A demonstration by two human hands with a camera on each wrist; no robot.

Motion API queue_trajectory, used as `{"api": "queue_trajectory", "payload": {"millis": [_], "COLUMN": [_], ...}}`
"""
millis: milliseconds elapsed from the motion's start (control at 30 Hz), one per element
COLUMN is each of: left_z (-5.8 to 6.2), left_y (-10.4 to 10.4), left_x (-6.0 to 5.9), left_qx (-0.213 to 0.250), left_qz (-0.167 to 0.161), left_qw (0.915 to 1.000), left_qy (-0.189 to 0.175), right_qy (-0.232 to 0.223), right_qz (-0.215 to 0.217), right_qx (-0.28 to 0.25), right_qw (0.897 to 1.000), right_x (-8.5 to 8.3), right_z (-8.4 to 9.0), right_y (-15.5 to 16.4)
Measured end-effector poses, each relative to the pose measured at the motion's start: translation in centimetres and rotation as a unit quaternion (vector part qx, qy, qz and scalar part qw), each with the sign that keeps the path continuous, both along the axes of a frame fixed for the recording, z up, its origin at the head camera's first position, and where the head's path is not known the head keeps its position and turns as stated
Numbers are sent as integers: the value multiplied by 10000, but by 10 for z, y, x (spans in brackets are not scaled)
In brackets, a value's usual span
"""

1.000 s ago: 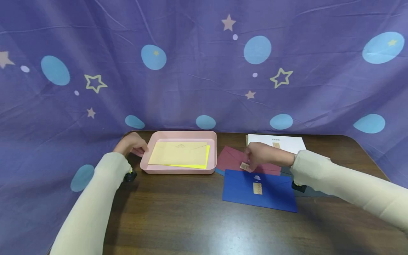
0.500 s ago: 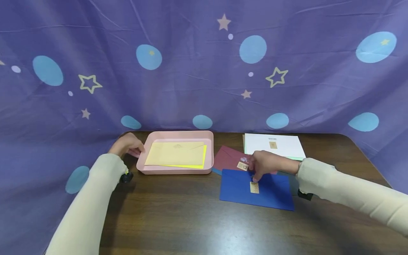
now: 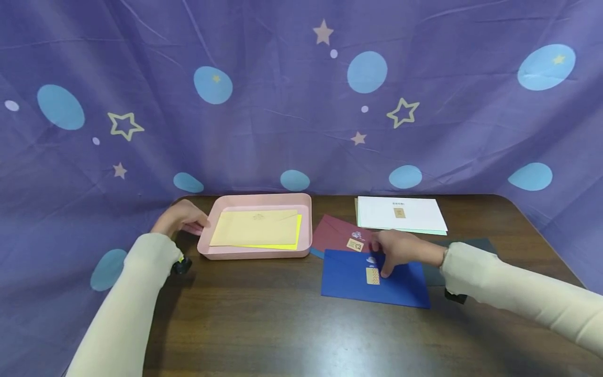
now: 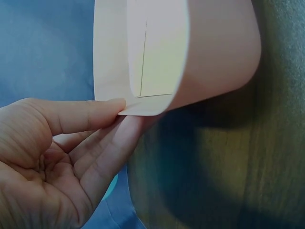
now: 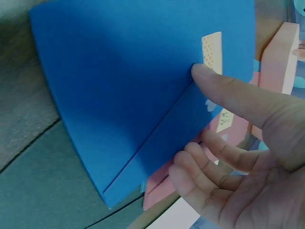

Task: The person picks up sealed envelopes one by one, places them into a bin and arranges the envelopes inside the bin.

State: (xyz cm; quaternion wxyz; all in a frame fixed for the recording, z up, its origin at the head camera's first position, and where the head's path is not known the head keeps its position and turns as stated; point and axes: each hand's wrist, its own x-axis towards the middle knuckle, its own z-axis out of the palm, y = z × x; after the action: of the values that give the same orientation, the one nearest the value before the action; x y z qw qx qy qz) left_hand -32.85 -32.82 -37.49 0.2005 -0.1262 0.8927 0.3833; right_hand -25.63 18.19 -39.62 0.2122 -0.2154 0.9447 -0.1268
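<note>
My left hand [image 3: 181, 220] pinches the left corner rim of a pink tray [image 3: 254, 253]; in the left wrist view the thumb [image 4: 81, 114] lies on the rim [image 4: 219, 57] with fingers beneath it. Cream and yellow envelopes [image 3: 254, 229] lie in the tray. My right hand [image 3: 395, 250] holds the far edge of a blue envelope [image 3: 348, 280] with a tan sticker [image 3: 372, 276]. In the right wrist view the thumb [image 5: 224, 90] presses on the blue envelope [image 5: 119, 86] beside the sticker [image 5: 212, 52], and the fingers [image 5: 209, 157] curl at its edge.
A dark red envelope [image 3: 332, 234] lies partly under the blue one. A white envelope [image 3: 400, 213] on a pale green one sits at the back right, and a dark grey envelope [image 3: 466, 245] lies beneath my right forearm. A purple starred cloth [image 3: 301, 104] hangs behind the wooden table [image 3: 264, 324].
My right hand has come off the dark red envelope and moved nearer, onto the blue envelope's far edge. My left hand has stayed on the tray's corner.
</note>
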Motion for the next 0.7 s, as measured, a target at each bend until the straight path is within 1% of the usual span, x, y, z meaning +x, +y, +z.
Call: {"api": "queue_trajectory", "payload": {"millis": [100, 300, 533, 700], "left_z": [0, 1, 0, -2], "left_y": [0, 2, 2, 1], "left_x": [0, 1, -1, -3], "left_qx": [5, 62, -38, -111], "left_qz": [4, 33, 110, 204], "left_qw": [10000, 10000, 9999, 9997], "left_qy": [-22, -68, -61, -108], "right_qy": [17, 38, 104, 111], "right_qz": [-30, 31, 60, 113], "right_qx": [55, -24, 192, 244], "right_qw": [10000, 10000, 9997, 9996], "right_x": [-1, -6, -9, -9], "right_z": [-2, -5, -6, -5], "right_y": [1, 2, 0, 0]}}
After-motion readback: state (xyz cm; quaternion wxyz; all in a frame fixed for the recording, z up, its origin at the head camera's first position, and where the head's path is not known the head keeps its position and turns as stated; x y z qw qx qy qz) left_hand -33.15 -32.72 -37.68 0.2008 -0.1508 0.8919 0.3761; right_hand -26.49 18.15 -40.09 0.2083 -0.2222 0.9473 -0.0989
